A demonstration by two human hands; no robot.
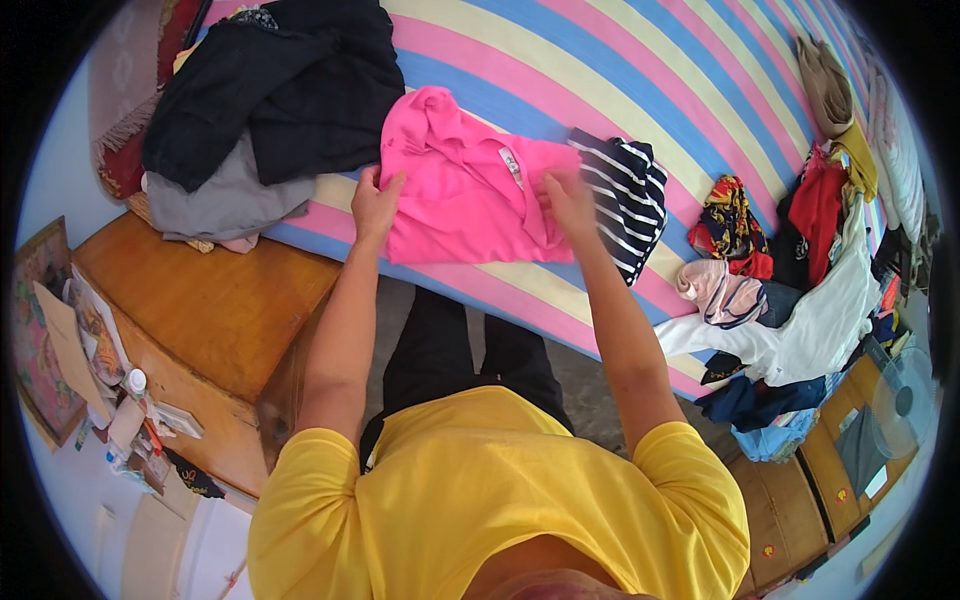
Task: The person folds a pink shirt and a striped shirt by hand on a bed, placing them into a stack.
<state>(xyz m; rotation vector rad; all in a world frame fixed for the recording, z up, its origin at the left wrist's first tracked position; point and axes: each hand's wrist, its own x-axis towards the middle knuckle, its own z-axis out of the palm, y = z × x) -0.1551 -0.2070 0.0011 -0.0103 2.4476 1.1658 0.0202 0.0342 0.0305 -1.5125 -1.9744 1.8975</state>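
Pink shirt (pixel 465 200) is laid flat on the striped bed sheet (pixel 640 70), close to the near edge of the bed. A small white label is seen near its neck. The left edge of the shirt is pinched by the left hand (pixel 375 203), with the fingers closed on the cloth. The right side of the shirt is pressed by the right hand (pixel 570 203); this hand is blurred, so it cannot be told if the cloth is gripped or only touched.

Just beside the pink shirt, on its right, a navy top with white stripes (pixel 628 195) is laid, touching it. A pile of black clothes (pixel 280 85) is heaped behind the left hand, on top of a grey garment (pixel 215 200). More clothes are bunched in a mixed heap (pixel 790 290) at the right side of the bed, well apart from the hands. A wooden cabinet (pixel 210 310) is seen to the left of the bed, and small bottles and papers are spread near its far left side.
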